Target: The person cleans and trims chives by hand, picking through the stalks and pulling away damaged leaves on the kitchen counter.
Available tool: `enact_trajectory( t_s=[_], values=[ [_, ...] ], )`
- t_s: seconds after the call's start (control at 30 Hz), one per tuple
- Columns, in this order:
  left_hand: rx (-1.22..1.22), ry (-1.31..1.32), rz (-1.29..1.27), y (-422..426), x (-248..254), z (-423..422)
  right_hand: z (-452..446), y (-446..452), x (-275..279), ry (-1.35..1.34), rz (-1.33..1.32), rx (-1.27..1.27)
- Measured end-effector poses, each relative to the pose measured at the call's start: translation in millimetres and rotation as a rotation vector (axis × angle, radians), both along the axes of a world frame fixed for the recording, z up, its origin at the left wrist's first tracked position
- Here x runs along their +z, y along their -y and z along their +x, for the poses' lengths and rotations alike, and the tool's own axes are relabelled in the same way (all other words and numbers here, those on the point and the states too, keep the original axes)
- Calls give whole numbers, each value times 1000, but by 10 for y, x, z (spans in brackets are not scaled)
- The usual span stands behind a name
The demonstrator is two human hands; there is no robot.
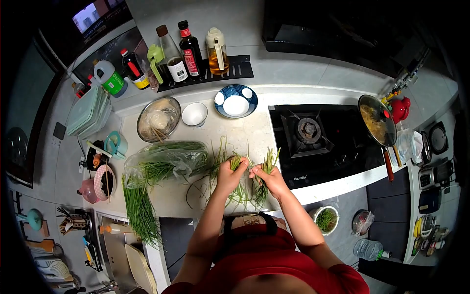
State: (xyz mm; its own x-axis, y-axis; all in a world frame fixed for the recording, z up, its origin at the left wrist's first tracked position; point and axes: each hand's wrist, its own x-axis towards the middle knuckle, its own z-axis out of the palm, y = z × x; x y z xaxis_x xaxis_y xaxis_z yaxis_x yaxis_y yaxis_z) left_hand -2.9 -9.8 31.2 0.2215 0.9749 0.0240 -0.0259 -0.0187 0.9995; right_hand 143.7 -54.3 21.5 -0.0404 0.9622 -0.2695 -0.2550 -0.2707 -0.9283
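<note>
My left hand (231, 175) is closed round some garlic chives, whose stalks stick out above and below the fist. Close beside it, my right hand (270, 179) grips another bunch of garlic chives (261, 193), with thumb and fingertips pinched toward the left hand. What lies between those fingertips is too small to make out. Loose stalks are strewn on the counter under both hands. Left of my hands lies a clear plastic bag (183, 156) of chives. Long green chives (139, 210) spill from it over the counter's front edge.
Behind my hands stand a blue patterned plate (236, 109), a white bowl (195, 114) and a metal bowl (147, 132) with chopsticks. To the right is a gas stove (313, 147) with a lidded pan (376, 120). A bin (325, 219) holding greens stands on the floor.
</note>
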Motion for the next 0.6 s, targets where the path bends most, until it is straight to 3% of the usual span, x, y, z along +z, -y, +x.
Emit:
enact_trajectory(
  t_s=[0.1,0.3,0.43,0.53,0.57,0.6],
  values=[
    [-1,8,11,-15,-37,-4,6,3,4,-48,-2,20],
    [224,-195,101,-171,-152,-87,28,37,99,-162,-53,74],
    [133,-583,11,-279,-134,-257,41,25,66,-143,-70,38],
    [79,-973,221,-323,-567,-390,38,0,-24,-117,-111,-20],
    [100,-960,161,-381,-861,-446,47,0,-38,-104,-129,-33],
    [80,-959,132,-373,-788,-470,53,-3,-43,-90,-148,-47]
  ],
)
